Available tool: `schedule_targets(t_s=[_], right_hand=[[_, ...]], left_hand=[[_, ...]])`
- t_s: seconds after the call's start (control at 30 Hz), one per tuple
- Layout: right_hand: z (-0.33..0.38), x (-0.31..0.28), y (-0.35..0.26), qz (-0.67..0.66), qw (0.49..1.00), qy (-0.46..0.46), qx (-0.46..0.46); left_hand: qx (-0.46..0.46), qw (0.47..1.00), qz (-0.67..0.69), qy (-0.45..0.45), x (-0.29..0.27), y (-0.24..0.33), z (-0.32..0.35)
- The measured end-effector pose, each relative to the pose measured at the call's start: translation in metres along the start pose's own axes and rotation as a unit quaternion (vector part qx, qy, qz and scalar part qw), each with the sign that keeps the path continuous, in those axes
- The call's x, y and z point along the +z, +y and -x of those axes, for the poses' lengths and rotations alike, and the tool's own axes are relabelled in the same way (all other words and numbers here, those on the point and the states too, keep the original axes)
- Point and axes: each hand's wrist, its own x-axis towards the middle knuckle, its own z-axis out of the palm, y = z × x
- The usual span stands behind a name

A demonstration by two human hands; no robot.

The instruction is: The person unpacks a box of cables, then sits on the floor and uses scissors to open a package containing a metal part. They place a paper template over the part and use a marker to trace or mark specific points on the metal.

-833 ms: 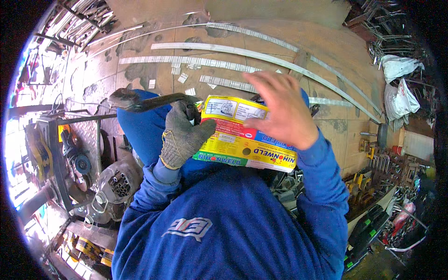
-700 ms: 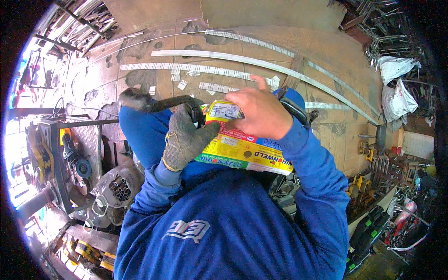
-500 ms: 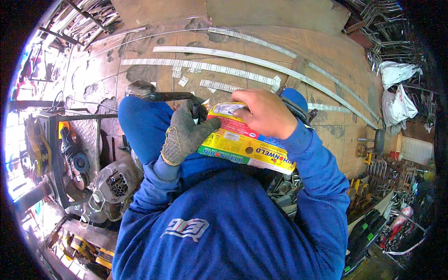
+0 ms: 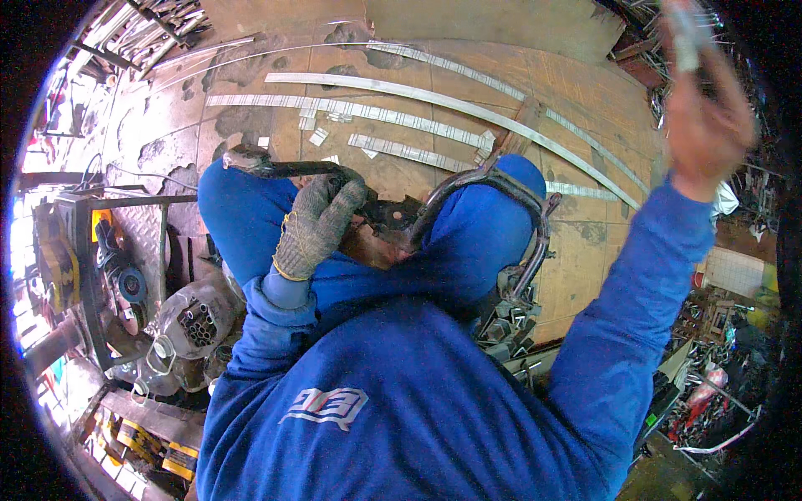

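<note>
Grey knit glove covers the left hand [image 4: 316,224], its fingers clenched around a dark hammer-like tool [image 4: 276,165] held over the blue-clad knees. Beside it, a curved metal frame [image 4: 501,209] rests across the right knee. Raised high at the upper right, the bare right hand [image 4: 706,125] pinches a thin pale rod [image 4: 685,37], blurred.

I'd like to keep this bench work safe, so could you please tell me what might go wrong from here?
1. The right hand is bare and raised off to the side, so only the gloved left hand steadies the tool; it might slip.
2. The curved metal bar lies across the knees, unclamped, and could shift.
3. Metal strips on the floor could trip someone.
</note>
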Motion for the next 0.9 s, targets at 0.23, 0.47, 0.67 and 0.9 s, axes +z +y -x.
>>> schedule_targets(t_s=[0.23,0.47,0.67,0.9], right_hand=[[0.071,0.065,-0.014,-0.053,0.903,-0.198,0.377],[0.071,0.04,-0.013,-0.021,0.951,0.064,0.301],[0.046,-0.034,-0.025,0.041,0.944,0.164,0.285],[0.067,0.002,-0.099,-0.277,0.806,-0.021,0.522]], left_hand=[[0.023,0.999,-0.029,0.001,-0.006,-0.007,0.005],[0.061,0.997,-0.041,0.019,-0.002,-0.014,-0.002],[-0.031,0.999,-0.012,0.007,-0.001,-0.012,-0.002],[0.006,1.0,0.004,0.011,0.002,-0.009,-0.002]])
